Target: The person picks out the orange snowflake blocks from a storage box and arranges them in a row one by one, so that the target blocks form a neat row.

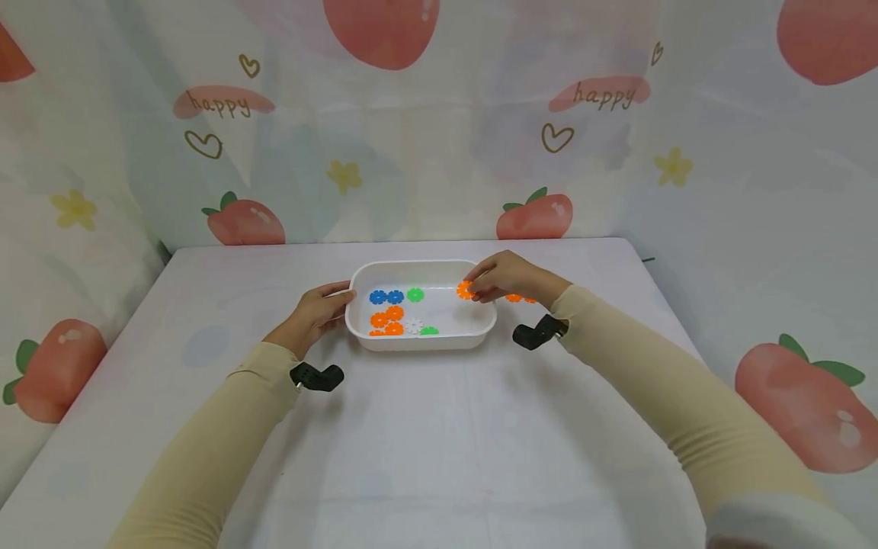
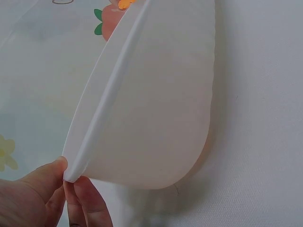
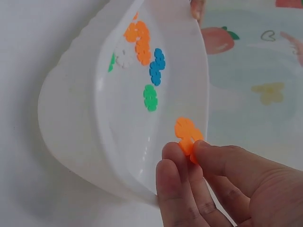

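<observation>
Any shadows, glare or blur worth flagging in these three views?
Head: soft shadows on the table beside both sleeves; left wrist: a shadow beside the tray; right wrist: small glints inside the tray, the backdrop looking softer than the right hand.

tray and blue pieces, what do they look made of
Tray: probably moulded plastic, smooth and slightly glossy, given its rounded walls and small reflections inside.
Blue pieces: likely matte plastic, judging by even, glint-free colour and notched edges.

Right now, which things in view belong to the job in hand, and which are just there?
Belongs to the job:
white tray, held by the left hand
orange item, pinched by the right hand
flower-shaped pieces in the tray
probably, orange pieces on the table

Just there:
printed backdrop
black wrist devices
</observation>
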### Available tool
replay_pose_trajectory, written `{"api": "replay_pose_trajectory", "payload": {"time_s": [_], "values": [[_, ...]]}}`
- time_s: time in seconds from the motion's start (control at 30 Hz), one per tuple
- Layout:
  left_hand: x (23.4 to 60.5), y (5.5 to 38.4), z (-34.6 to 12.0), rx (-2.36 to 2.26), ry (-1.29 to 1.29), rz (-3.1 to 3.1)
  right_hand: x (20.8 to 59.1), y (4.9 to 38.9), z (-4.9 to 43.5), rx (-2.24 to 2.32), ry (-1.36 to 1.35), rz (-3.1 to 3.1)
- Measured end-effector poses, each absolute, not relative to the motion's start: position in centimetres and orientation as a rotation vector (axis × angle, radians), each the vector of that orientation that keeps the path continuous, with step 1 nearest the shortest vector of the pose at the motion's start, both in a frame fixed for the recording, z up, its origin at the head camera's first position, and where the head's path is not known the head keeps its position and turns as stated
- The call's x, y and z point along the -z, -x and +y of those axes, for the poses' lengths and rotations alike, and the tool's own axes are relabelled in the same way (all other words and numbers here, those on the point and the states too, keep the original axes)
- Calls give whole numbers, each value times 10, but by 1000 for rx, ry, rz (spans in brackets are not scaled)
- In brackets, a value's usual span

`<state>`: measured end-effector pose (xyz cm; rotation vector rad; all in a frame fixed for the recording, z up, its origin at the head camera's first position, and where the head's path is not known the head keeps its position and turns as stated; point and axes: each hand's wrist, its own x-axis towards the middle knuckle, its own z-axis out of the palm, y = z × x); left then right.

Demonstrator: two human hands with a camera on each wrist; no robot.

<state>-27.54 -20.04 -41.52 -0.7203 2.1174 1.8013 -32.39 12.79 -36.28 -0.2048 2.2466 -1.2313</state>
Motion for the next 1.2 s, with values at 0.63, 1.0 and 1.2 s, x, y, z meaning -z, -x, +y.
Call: {"api": "replay_pose_trajectory", "payload": {"time_s": [0.63, 1.0, 1.2], "values": [[413, 274, -199, -1789, 731, 2113, 364, 328, 157, 1225, 200, 2268], [413, 274, -200, -1798, 727, 2104, 364, 332, 169, 1196, 153, 2274], [413, 274, -200, -1807, 713, 2108, 365, 334, 177, 1194, 163, 2271]]}}
